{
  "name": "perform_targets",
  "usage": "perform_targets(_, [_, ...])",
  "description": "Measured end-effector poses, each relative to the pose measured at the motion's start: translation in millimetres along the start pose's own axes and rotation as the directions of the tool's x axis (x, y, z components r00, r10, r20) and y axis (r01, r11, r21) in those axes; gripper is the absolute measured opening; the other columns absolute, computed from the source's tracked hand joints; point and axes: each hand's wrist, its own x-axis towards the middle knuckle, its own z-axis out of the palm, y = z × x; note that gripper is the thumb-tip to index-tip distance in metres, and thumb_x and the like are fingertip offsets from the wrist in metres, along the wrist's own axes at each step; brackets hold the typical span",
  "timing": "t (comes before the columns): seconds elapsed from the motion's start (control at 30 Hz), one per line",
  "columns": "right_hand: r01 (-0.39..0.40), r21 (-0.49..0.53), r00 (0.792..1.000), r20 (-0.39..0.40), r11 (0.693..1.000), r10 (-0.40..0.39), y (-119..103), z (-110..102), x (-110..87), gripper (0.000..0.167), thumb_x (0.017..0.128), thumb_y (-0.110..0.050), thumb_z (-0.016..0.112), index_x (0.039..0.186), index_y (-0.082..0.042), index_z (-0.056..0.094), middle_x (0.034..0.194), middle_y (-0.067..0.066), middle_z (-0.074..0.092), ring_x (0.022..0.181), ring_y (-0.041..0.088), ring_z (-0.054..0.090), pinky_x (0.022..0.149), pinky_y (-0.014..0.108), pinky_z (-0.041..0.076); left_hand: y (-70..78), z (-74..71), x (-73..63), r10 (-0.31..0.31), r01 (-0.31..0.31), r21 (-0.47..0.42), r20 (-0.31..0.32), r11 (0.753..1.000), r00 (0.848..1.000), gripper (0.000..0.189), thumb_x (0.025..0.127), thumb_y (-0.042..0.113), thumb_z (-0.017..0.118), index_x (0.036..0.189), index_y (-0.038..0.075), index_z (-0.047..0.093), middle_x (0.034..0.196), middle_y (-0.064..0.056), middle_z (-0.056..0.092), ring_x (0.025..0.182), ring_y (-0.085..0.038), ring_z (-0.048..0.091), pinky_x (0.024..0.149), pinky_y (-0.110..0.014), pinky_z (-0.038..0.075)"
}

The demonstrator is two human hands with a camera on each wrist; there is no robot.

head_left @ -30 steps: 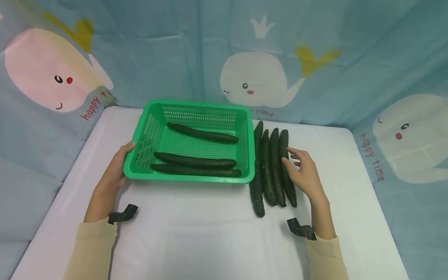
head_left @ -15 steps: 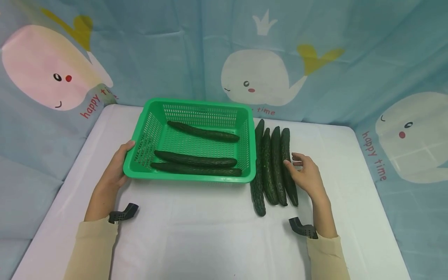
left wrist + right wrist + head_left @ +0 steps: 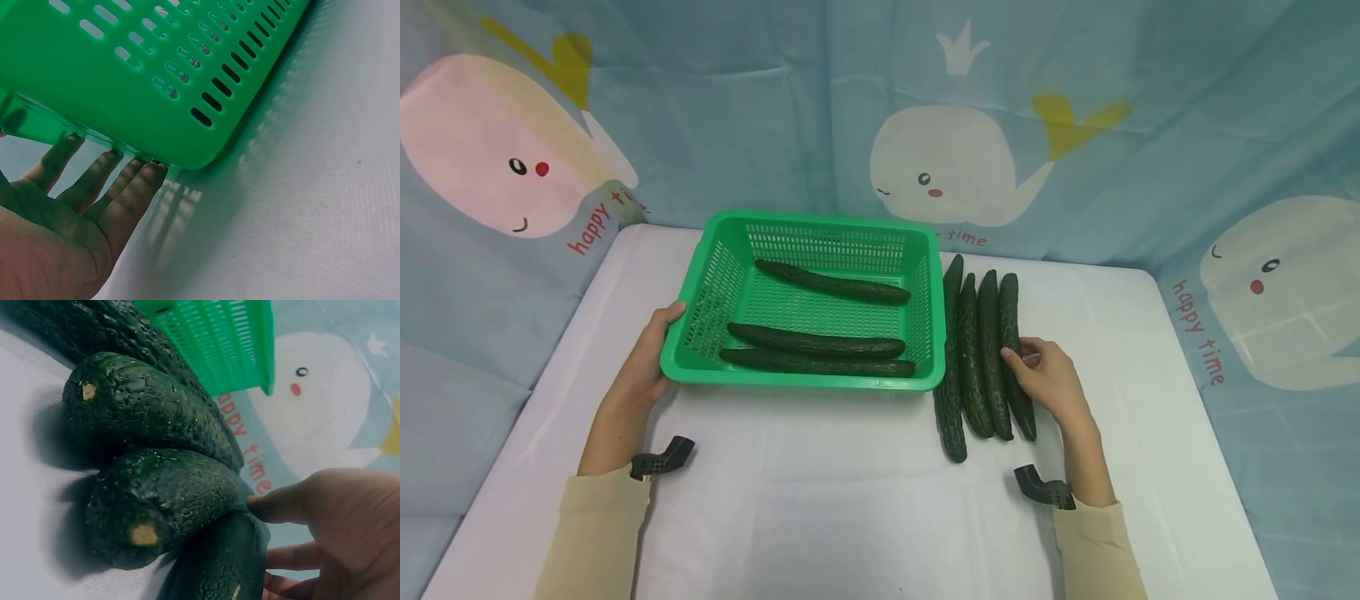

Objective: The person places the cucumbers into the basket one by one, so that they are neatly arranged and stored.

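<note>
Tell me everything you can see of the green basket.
The green basket is rectangular and looks like plastic, with slotted walls, a finely perforated floor and a smooth rim with rounded corners. It appears to sit on the white table, open side up, close beside four loose cucumbers. Three more cucumbers lie lengthwise inside. The left hand holds its left rim.

Left grip (image 3: 644,358) on green basket (image 3: 797,382), right grip (image 3: 1051,379) on rightmost cucumber (image 3: 1010,310)
</note>
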Motion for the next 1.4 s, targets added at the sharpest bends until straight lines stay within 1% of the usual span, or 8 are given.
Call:
perform_targets(0.17, [-0.011,-0.004,1.000,0.017,1.000,0.011,1,0,0.6,0.069,0.108,-0.045,0.058,0.152,0.008,0.048,0.141,0.033,0.061,0.127,0.048,0.064,0.101,0.064,0.056,1.0,-1.2,-0.1,-0.013,0.013,-0.004,0.014,1.000,1.000,0.077,0.110,0.059,0.036,0.172,0.019,0.013,0.176,-0.017,0.017,0.154,-0.017,0.040,0.099,-0.007,0.053])
perform_targets(0.37, [-0.011,0.003,1.000,0.007,1.000,0.011,3,1,1.2,0.068,0.108,-0.044,0.060,0.150,0.008,0.051,0.137,0.033,0.063,0.125,0.048,0.065,0.100,0.064,0.056,1.7,-3.0,-0.8,-0.004,0.005,-0.030,0.037,1.000,0.999,0.076,0.111,0.057,0.038,0.171,0.017,0.015,0.170,-0.014,0.026,0.138,-0.006,0.048,0.099,-0.008,0.054])
perform_targets(0.6, [-0.010,-0.008,1.000,-0.024,1.000,0.010,2,4,3.7,0.060,0.106,-0.037,0.062,0.143,0.010,0.058,0.128,0.032,0.069,0.118,0.047,0.068,0.097,0.062,0.058,2.2,-3.9,-2.3,0.001,0.000,-0.029,0.031,1.000,1.000,0.076,0.111,0.056,0.039,0.171,0.016,0.016,0.170,-0.013,0.027,0.134,-0.002,0.049,0.098,-0.008,0.054])
perform_targets(0.77, [-0.033,-0.026,0.999,-0.020,0.999,0.033,3,0,2.7,0.057,0.105,-0.034,0.061,0.143,0.009,0.058,0.128,0.031,0.070,0.119,0.046,0.068,0.098,0.061,0.058,3.2,-3.5,-2.1,-0.009,0.010,-0.025,0.031,1.000,0.999,0.076,0.111,0.057,0.040,0.171,0.018,0.016,0.172,-0.012,0.025,0.145,-0.009,0.046,0.099,-0.008,0.053])
perform_targets(0.87, [-0.045,-0.047,0.999,-0.001,0.998,0.045,3,-6,-0.4,0.057,0.105,-0.033,0.060,0.144,0.009,0.058,0.130,0.031,0.069,0.120,0.046,0.068,0.099,0.061,0.057,3.0,-2.9,-2.3,-0.005,0.006,-0.015,0.036,1.000,0.999,0.076,0.111,0.057,0.039,0.171,0.018,0.016,0.175,-0.014,0.021,0.150,-0.013,0.043,0.099,-0.008,0.053])
perform_targets(1.1, [-0.043,-0.150,0.998,0.036,0.988,0.049,3,-17,-5.6,0.057,0.105,-0.032,0.059,0.146,0.008,0.057,0.136,0.031,0.066,0.123,0.047,0.067,0.098,0.064,0.057,2.9,-2.9,-2.1,0.003,-0.002,-0.029,0.047,1.000,0.999,0.075,0.111,0.056,0.039,0.171,0.018,0.016,0.171,-0.013,0.025,0.139,-0.005,0.047,0.098,-0.007,0.053])
perform_targets(1.27, [-0.027,-0.163,0.999,-0.027,0.986,0.023,2,-11,-4.6,0.060,0.105,-0.031,0.059,0.150,0.008,0.052,0.135,0.031,0.066,0.121,0.047,0.068,0.094,0.064,0.058,2.5,-2.2,-2.1,0.001,0.001,-0.031,0.050,1.000,0.999,0.075,0.111,0.056,0.038,0.171,0.017,0.015,0.173,-0.015,0.020,0.139,-0.005,0.047,0.099,-0.007,0.053])
perform_targets(1.4, [-0.025,-0.199,0.995,-0.098,0.980,0.005,-2,-5,-2.6,0.064,0.104,-0.034,0.062,0.149,0.009,0.052,0.131,0.031,0.068,0.116,0.046,0.070,0.089,0.063,0.061,1.8,-1.5,-2.6,0.023,-0.022,-0.033,0.048,0.999,0.999,0.077,0.111,0.055,0.040,0.171,0.014,0.015,0.170,-0.016,0.027,0.131,0.000,0.052,0.100,-0.009,0.054])
